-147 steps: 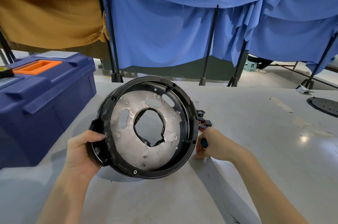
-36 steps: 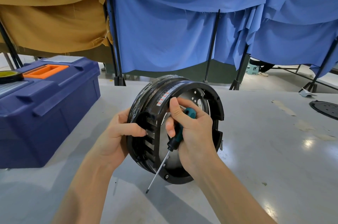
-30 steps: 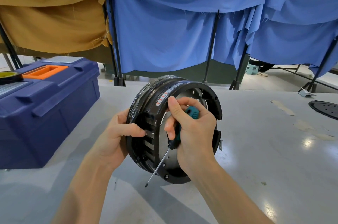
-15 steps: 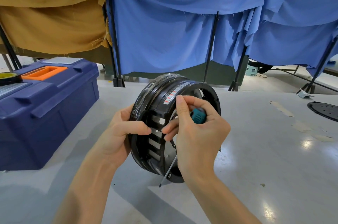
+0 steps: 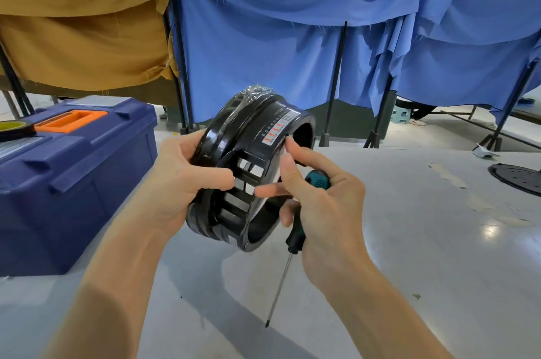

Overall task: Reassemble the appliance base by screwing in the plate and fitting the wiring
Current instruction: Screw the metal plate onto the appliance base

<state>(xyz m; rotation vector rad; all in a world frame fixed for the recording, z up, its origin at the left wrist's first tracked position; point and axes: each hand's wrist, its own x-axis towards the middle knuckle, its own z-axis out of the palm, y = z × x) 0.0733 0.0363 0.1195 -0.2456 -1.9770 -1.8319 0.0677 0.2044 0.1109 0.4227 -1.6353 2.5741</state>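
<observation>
Between left hand (image 5: 181,183) and right hand (image 5: 328,212), holding screwdriver (image 5: 295,237), sits appliance base (image 5: 257,130).

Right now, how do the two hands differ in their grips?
The left hand grips the appliance base alone, thumb across its slotted wall; the right hand only touches that base with forefinger and thumb. The right hand's other fingers curl round a screwdriver, tip pointing down; the left hand carries no tool. Both meet the base, which is turned on edge.

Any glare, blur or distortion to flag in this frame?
Head view: wide-angle warp bends the curtains at the edges; glare patches on the table, right; soft shadow under the base; base and screwdriver sharp, label print unreadable.
</observation>
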